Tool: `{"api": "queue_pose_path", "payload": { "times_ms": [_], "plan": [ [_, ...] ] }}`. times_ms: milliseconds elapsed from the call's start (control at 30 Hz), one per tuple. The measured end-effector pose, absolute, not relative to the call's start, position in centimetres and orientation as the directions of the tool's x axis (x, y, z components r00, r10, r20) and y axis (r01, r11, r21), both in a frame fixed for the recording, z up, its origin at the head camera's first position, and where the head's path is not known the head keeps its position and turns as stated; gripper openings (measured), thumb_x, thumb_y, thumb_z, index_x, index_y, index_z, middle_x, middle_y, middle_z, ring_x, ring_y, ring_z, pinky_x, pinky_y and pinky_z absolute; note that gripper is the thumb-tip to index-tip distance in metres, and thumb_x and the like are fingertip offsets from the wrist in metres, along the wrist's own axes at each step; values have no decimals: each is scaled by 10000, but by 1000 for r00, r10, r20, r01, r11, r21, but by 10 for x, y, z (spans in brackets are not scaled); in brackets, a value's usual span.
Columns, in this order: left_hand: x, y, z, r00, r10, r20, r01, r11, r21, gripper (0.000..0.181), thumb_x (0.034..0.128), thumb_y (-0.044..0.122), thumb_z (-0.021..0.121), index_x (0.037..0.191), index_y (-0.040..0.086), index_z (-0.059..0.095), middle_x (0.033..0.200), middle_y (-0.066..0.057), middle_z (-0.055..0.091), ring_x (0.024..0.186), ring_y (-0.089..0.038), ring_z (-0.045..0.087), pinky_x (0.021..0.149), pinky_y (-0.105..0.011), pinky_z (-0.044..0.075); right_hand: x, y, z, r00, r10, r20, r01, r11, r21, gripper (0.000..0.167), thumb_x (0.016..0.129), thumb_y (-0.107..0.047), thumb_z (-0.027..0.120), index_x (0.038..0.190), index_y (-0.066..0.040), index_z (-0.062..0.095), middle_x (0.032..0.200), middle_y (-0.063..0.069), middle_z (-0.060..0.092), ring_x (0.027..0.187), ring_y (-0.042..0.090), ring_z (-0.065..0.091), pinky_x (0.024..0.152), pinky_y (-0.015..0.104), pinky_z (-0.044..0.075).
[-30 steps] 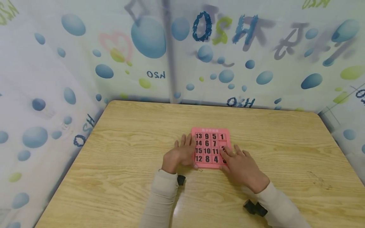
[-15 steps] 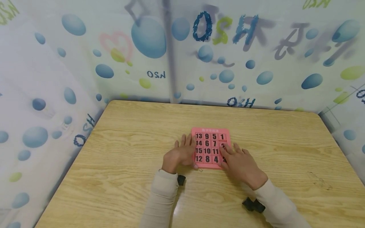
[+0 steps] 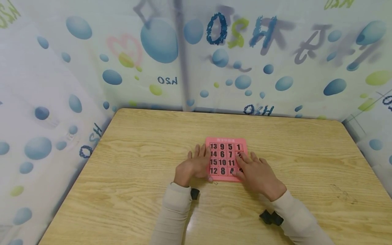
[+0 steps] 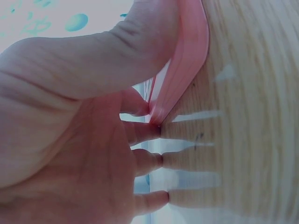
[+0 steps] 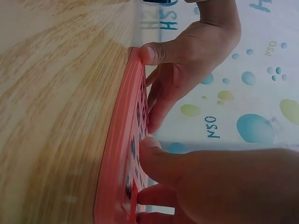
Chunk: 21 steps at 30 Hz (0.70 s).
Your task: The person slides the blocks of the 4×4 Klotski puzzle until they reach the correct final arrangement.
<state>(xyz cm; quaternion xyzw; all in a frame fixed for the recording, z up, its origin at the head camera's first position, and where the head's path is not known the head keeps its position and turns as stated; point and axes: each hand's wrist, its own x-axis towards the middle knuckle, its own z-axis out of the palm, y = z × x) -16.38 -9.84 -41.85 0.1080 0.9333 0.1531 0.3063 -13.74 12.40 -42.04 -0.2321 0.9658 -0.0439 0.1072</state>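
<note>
A pink number sliding puzzle [image 3: 222, 162] lies flat on the wooden table, its black-numbered tiles facing up. Along its left side rests my left hand [image 3: 193, 166], fingers spread and mostly straight; in the left wrist view several fingertips [image 4: 156, 161] touch the table beside the pink frame [image 4: 187, 60]. The left thumb [image 5: 152, 53] presses the near-left corner. My right hand [image 3: 258, 175] reaches over the right column with extended fingers touching the tile marked 2 [image 3: 239, 154]. Its thumb is over the near right tiles, and the hand hides part of that column.
The wooden table [image 3: 137, 143] extends around the puzzle on all sides. A patterned curtain wall [image 3: 196, 85] stands behind its far edge and at both sides. Dark camera mounts [image 3: 271, 217] sit at the wrists.
The tile marked 2 has slid away from me, up the right column into the second row, with the right hand's fingers. The right hand moved slightly forward and left; the left hand stayed still.
</note>
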Motion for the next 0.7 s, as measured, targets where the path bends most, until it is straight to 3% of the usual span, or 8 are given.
{"api": "queue_pose_path", "payload": {
  "times_ms": [400, 700],
  "plan": [
    [-163, -99, -419, -787, 291, -543, 99, 930, 355, 1173, 808, 365, 797, 1602, 94, -22, 1663, -115, -128, 1520, -304, -156, 1233, -521, -14, -128, 135, -424, -858, -506, -86, -498, 861, -103, 552, 997, -409, 555, 1431, -69, 537, 1474, 163, 506, 1378, 496, 389, 1035, 639, 396],
    [-164, -98, -421, -787, 287, -546, 98, 932, 348, 1172, 812, 372, 790, 1600, 96, -33, 1659, -103, -149, 1519, -296, -161, 1234, -517, -13, -103, 137, -405, -830, -517, -209, -509, 856, -96, 532, 998, -419, 541, 1422, -99, 554, 1457, 135, 531, 1371, 507, 390, 1021, 645, 400]
  ]
}}
